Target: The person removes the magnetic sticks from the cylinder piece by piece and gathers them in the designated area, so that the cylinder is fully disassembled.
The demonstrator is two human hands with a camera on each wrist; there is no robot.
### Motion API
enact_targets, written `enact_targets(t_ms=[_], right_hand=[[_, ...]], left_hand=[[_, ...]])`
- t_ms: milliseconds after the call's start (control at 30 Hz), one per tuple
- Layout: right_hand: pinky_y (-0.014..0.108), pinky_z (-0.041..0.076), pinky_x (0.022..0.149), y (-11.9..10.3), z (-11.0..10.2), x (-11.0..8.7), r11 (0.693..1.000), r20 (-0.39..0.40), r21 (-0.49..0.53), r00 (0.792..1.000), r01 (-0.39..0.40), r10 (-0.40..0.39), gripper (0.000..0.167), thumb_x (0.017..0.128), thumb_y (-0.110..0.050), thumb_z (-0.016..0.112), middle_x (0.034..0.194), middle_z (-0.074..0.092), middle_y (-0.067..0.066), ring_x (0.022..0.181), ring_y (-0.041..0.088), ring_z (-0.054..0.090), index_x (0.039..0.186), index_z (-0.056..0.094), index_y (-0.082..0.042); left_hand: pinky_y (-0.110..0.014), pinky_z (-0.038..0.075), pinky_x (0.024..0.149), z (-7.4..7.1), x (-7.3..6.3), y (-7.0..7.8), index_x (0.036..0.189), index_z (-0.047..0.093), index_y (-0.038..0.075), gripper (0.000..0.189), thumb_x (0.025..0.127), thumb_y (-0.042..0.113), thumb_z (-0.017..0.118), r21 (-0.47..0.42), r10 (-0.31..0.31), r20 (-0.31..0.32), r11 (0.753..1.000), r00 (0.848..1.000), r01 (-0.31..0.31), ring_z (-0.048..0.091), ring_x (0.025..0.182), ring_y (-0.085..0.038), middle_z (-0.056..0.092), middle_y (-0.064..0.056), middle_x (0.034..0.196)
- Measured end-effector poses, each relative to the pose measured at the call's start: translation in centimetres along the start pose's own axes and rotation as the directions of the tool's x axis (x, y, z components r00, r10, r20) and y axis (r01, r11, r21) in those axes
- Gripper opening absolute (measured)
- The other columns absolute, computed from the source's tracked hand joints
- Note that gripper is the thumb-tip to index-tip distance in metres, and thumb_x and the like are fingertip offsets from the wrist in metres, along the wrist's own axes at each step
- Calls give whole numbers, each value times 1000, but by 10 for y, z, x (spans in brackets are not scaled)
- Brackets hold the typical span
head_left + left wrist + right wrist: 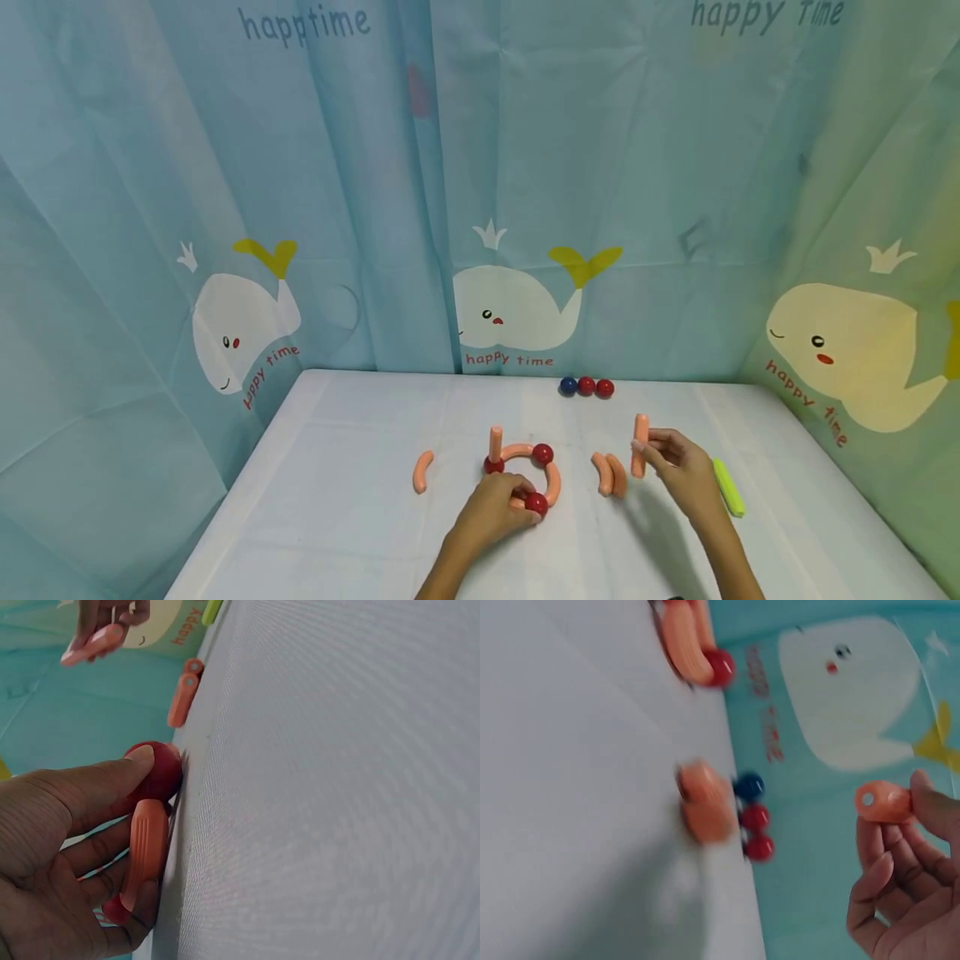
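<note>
On the white table, red balls and curved orange pieces (553,483) form a ring. My left hand (491,507) grips the ring's near red ball (536,504); in the left wrist view its thumb presses that ball, and other fingers curl round a grooved orange piece (148,844). From the ring's left red ball (492,467) an orange rod (496,442) stands upright. Raised above the table, my right hand (682,467) pinches another orange rod (641,433) between thumb and fingers. The right wrist view shows a hole in that rod's end (868,799).
Two curved orange pieces (611,475) lie between the ring and my right hand. Another curved piece (423,472) lies left of the ring. One blue ball (568,386) and two red balls (596,387) line the back edge. A yellow-green stick (728,487) lies at right. A whale-print curtain (397,208) hangs behind.
</note>
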State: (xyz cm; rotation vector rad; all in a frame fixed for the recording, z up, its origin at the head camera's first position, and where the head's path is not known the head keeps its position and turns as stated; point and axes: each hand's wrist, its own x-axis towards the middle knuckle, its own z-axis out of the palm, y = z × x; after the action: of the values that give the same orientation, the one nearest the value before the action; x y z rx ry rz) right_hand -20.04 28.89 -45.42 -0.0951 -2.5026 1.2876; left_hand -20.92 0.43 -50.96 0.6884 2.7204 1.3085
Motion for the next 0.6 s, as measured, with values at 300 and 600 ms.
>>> enact_targets(t_ms=[300, 600], right_hand=[[20, 47, 60, 30, -53, 8, 978, -66, -25, 976, -209, 207, 55, 96, -41, 58, 79, 57, -25, 72, -8, 52, 126, 58, 5], [22, 46, 61, 62, -86, 18, 904, -57, -81, 908, -419, 415, 66, 93, -48, 60, 79, 62, -16, 71, -3, 51, 128, 55, 9]], left_hand=[[-19, 48, 72, 1, 0, 0, 96, 74, 13, 27, 73, 18, 86, 18, -4, -1, 1000, 1000, 5, 56, 76, 3, 69, 10, 83], [-17, 47, 68, 1, 1, 0, 95, 74, 12, 25, 74, 17, 85, 4, -2, -1, 1000, 1000, 2, 55, 74, 3, 69, 9, 84]])
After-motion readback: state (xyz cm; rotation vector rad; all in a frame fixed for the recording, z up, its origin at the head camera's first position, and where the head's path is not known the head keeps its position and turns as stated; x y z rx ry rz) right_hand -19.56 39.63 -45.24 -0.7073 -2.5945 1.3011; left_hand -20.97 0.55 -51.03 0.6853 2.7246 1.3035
